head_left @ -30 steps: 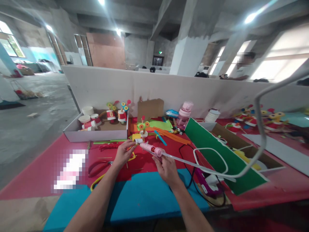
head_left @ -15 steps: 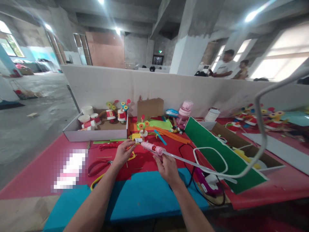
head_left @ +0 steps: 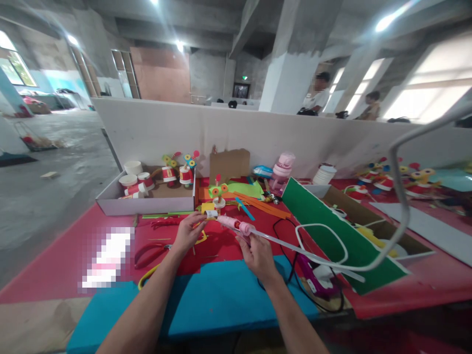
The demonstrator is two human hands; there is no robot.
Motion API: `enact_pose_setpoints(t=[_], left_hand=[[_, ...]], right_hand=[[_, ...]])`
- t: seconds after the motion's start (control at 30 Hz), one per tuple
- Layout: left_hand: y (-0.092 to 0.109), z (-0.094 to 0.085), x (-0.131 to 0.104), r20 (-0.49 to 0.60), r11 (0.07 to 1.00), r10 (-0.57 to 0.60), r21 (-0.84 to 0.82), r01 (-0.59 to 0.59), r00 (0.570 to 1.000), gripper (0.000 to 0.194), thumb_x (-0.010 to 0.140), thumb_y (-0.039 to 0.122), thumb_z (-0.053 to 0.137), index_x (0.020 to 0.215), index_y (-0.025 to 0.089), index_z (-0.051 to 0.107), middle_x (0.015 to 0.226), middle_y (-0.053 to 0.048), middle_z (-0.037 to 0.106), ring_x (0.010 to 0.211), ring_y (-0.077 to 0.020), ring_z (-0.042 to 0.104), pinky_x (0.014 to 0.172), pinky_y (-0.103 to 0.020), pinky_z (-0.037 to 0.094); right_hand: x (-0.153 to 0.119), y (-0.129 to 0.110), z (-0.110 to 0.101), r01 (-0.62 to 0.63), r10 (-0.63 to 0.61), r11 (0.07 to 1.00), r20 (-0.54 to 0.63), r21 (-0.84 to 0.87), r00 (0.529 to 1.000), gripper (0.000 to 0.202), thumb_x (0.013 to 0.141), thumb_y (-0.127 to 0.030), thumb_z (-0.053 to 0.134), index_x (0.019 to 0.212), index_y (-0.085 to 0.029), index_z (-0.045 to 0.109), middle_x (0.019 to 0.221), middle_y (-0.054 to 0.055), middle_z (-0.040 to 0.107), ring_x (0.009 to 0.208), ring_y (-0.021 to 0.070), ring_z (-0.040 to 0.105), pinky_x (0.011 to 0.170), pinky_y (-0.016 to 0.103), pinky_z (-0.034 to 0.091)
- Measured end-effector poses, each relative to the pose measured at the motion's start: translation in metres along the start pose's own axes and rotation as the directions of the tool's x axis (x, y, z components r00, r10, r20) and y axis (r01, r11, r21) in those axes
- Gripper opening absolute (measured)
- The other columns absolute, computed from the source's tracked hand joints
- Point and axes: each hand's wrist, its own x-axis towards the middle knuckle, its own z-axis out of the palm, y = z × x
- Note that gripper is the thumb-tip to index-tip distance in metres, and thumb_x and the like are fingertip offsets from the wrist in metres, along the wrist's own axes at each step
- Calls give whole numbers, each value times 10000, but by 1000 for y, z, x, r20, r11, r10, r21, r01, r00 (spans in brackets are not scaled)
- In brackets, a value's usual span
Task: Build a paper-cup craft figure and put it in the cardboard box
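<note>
Over the red table, my left hand (head_left: 189, 231) pinches a small white cylinder-shaped piece (head_left: 211, 214) with dark marks on it. A pink hot glue gun (head_left: 241, 227) is gripped in my right hand (head_left: 258, 254). Its nozzle points left at the white piece, close to its right end; I cannot tell whether they touch. From the gun's back a long clear glue stick (head_left: 280, 242) sticks out to the right. Just behind the piece stands a paper-cup figure (head_left: 219, 201) with a green and orange eye strip and a red disc on top.
A white box (head_left: 147, 205) at left holds paper cups and two cup figures. Red-handled pliers (head_left: 149, 253) lie left of my left hand. On the right are a green-sided box (head_left: 332, 236), a purple power strip (head_left: 317, 280) and a bent white lamp arm (head_left: 400, 196). Blue foam (head_left: 228, 300) lines the front.
The glue gun has shifted slightly to the right, its nozzle a little farther from the white piece. My left hand has hardly moved. Behind the partition, a person has moved left.
</note>
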Motion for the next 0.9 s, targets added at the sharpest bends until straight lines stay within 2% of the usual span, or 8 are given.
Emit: enact_pose_setpoints(t=[0.2,0.47,0.9], left_hand=[[-1,0,0,-5,1000,-2,7,2,1000,204,802,331,641,912,203,757,968,-81,706,922,-206,656,839,-306,506],[0,0,0,5,1000,4,11,-5,1000,203,806,325,636,915,201,753,964,-73,701,912,-195,656,826,-286,505],[-1,0,0,-2,1000,-28,-7,28,1000,204,787,328,644,887,191,756,956,-80,702,916,-202,652,846,-302,493]], right_hand=[[1,0,-1,3,-3,1000,-3,3,1000,259,956,-341,428,1100,-186,576,1013,134,698,956,267,672,764,350,548],[2,1,-3,-4,4,1000,-7,-12,1000,284,963,-375,406,1051,-179,591,899,121,704,946,270,674,773,356,541],[1,3,-4,9,-9,999,-7,-50,1000,276,959,-354,416,1073,-168,585,921,131,710,929,260,680,765,333,540]])
